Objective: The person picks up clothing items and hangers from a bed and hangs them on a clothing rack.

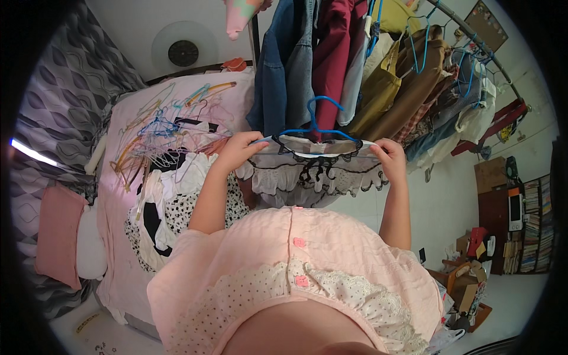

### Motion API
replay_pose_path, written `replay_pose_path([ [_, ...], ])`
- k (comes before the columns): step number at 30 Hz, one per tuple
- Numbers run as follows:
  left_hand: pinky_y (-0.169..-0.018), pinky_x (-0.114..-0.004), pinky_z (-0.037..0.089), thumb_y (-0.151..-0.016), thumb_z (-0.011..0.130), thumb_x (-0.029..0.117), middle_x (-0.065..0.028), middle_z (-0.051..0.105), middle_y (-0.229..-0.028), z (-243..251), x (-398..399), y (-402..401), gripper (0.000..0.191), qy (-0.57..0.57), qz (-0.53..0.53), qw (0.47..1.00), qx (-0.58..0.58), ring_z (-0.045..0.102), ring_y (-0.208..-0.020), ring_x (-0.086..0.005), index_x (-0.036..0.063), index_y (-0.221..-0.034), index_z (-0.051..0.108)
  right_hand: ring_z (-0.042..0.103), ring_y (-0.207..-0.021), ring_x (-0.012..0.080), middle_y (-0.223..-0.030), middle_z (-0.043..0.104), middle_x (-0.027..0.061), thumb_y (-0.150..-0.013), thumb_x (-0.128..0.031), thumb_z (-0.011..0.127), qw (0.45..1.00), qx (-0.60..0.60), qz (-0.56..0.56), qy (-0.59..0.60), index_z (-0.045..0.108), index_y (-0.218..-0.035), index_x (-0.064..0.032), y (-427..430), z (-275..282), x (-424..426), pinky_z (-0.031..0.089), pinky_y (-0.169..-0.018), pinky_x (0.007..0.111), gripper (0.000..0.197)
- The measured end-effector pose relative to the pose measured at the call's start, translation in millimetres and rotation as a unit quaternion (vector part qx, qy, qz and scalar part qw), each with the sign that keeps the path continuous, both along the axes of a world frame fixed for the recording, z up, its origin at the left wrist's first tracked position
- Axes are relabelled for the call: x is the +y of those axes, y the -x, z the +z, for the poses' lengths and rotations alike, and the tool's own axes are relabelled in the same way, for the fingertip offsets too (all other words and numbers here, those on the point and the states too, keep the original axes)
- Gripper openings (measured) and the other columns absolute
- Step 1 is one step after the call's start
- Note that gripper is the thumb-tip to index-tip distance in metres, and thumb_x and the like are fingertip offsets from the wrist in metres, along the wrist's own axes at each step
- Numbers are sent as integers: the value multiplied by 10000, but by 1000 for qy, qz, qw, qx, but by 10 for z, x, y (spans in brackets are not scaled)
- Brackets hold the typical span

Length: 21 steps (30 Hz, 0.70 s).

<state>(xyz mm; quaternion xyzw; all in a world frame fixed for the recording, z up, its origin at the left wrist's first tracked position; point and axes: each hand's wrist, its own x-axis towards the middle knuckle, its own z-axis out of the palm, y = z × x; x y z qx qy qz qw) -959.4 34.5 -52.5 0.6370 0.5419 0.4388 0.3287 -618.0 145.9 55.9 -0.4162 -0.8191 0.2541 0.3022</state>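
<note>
A sheer white blouse point(275, 179) with ruffles, black lace trim and a black bow hangs in front of my chest. Inside its neck sits a blue hanger point(313, 126), its hook standing up above the collar. My left hand point(243, 150) pinches one shoulder of the blouse, thumb on top. At the opposite shoulder my right hand point(389, 156) grips the fabric the same way. The blouse is spread between both hands, and its lower part is hidden behind my body.
Ahead, denim jackets point(284, 66) and other clothes hang from a metal rail point(477, 40). To the left, a bed point(115, 248) bears a heap of tangled hangers point(164, 124) and piled clothes point(177, 191). Boxes point(466, 293) and a bookshelf point(534, 222) stand at right.
</note>
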Motion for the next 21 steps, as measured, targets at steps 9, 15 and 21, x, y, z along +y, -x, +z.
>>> replay_pose_path([
  [9,-516,-272,368,-786,587,287,-56,520,-588,43,-44,-52,276,-3,73,997,-20,472,-549,-120,15,-739,573,509,-682,192,-670,552,68,-749,-68,609,978,40,-39,-199,579,-729,16,88,30,16,401,-619,272,92],
  [15,-498,-284,354,-755,611,315,-69,529,-586,59,-54,-46,293,-3,154,988,-4,477,-526,-143,27,-715,579,496,-683,214,-675,535,63,-700,-43,632,967,-10,-1,-255,579,-718,-3,117,91,-70,393,-610,285,68],
  [21,-486,-262,332,-723,657,245,-28,505,-547,156,-108,-70,237,-61,178,982,-19,447,-514,-107,28,-674,577,492,-804,239,-814,529,67,-651,-59,672,959,-22,12,-284,564,-723,-29,59,46,-133,389,-712,322,134],
])
